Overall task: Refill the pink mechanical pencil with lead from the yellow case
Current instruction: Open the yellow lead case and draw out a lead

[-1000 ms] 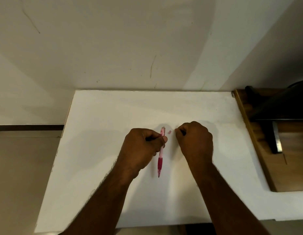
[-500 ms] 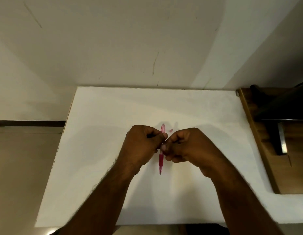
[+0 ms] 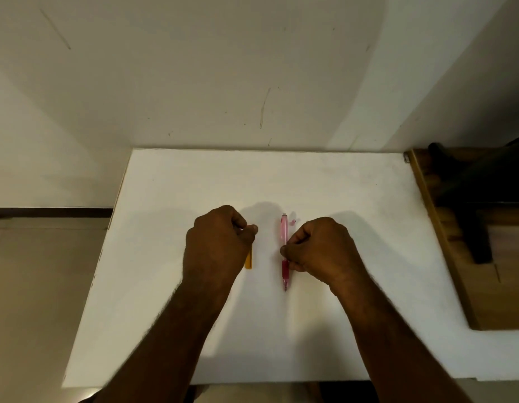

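Count: 1 pink mechanical pencil (image 3: pixel 284 237), 1 yellow case (image 3: pixel 248 260) mostly hidden under a fist, 1 small pink cap-like piece (image 3: pixel 292 221) by the pencil's top, 2 hands — left hand (image 3: pixel 217 246), right hand (image 3: pixel 321 247) — 1 white table (image 3: pixel 171 257), 1 wooden surface (image 3: pixel 467 286).

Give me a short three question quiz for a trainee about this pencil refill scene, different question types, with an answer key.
1. True or false: the pink mechanical pencil lies on the white table with its tip toward the person.
2. Multiple choice: which hand is closed over the yellow case? A. left hand B. right hand C. neither
3. Fill in: the small pink cap lies just to the ____ of the pencil's far end.

Key: 1 true. 2 A. 3 right; the right hand's fingers touch the pencil's middle.
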{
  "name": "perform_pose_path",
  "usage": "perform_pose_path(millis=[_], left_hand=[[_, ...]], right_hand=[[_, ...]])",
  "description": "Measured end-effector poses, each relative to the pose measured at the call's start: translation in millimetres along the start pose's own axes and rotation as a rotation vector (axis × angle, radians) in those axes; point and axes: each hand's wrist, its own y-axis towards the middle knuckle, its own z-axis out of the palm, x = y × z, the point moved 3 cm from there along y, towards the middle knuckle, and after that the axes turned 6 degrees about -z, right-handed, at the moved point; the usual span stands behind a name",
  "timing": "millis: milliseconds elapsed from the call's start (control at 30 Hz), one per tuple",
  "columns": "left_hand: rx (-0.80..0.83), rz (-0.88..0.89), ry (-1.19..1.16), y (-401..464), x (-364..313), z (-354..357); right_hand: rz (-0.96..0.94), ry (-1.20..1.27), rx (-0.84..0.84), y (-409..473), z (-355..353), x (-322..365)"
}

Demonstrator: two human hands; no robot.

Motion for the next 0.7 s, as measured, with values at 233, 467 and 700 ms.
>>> perform_pose_path(millis=[233,467,700], left_hand=[[0.062,-0.017,0.219,4.0,9.4,10.8],[0.085,-0.022,0.262,1.6,9.7,15.0],[0.129,0.016,0.219,2.2,3.3,7.0]], right_hand=[[0.012,-0.101,-0.006,1.6,4.5,0.8],[-0.019,-0.158,-0.028,0.5,0.2,1.1],[-0.097,0.149,-0.187,2.5,-5.6,8.6]])
